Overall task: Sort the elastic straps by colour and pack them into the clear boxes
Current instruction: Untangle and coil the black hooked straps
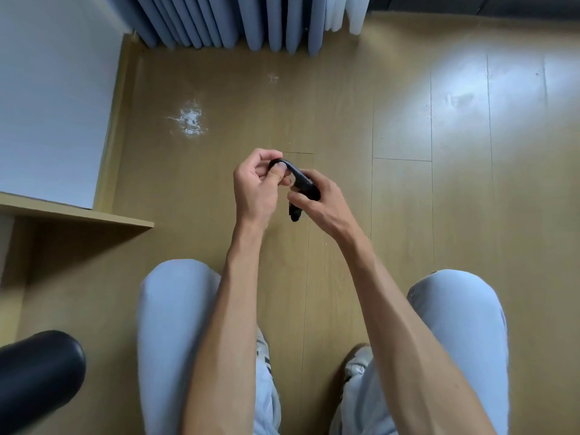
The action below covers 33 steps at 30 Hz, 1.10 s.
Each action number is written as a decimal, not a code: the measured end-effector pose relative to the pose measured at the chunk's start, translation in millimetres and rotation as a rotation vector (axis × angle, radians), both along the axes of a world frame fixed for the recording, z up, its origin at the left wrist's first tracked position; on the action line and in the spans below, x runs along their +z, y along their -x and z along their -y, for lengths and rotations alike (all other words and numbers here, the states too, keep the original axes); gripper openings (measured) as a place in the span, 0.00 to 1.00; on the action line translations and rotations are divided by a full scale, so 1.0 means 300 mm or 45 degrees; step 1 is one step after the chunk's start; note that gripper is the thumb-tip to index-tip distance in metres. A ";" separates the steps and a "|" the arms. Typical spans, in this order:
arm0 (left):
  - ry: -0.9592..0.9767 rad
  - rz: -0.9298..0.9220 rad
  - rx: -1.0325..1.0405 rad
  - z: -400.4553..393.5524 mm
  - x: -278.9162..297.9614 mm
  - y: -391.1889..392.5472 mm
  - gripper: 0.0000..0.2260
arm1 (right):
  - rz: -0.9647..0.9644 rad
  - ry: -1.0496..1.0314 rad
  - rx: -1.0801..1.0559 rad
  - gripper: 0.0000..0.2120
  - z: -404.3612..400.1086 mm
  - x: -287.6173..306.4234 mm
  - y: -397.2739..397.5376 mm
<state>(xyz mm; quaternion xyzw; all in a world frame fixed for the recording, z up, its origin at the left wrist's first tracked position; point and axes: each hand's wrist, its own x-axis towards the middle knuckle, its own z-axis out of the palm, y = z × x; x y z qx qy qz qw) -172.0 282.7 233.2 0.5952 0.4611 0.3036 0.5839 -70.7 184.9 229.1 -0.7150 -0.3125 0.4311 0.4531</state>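
I am holding a black elastic strap (299, 178) above the wooden floor (392, 199), my left hand (255, 186) pinching its looped end at ten o'clock. My right hand (320, 200) is curling round the bunched end at four o'clock (one tail dangling below).

Both bare forearms reach forward from between knees, hands meeting mid-frame above floor. Left hand (255, 183): fingers curled, thumb and forefinger pinching looped end of black elastic strap (301, 180). Right hand (320, 199): back of hand up, fingers curled round other end of strap, thumb tucked underneath. Hands just beside each other, wrists angled inward. Legs bent, knees apart.
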 end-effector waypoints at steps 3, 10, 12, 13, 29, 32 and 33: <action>-0.104 -0.041 0.008 0.004 0.222 0.028 0.09 | 0.125 0.087 0.078 0.11 0.001 0.201 0.007; -0.209 -0.079 0.133 -0.073 0.950 0.155 0.08 | 0.127 0.187 0.094 0.06 -0.083 0.868 0.092; -0.179 -0.061 0.190 -0.100 1.165 0.202 0.07 | 0.042 0.209 0.144 0.04 -0.129 1.081 0.133; -0.131 -0.027 0.232 -0.116 1.271 0.228 0.07 | -0.001 0.217 0.187 0.06 -0.151 1.182 0.153; -0.032 -0.343 0.851 -0.452 2.247 0.944 0.09 | 0.268 0.160 0.509 0.08 -0.562 2.236 0.643; 0.143 -0.549 0.845 -0.427 2.218 1.067 0.07 | 0.123 0.044 0.467 0.06 -0.647 2.310 0.776; 0.228 -0.595 0.801 -0.417 2.197 1.106 0.08 | 0.092 0.017 0.488 0.07 -0.678 2.324 0.817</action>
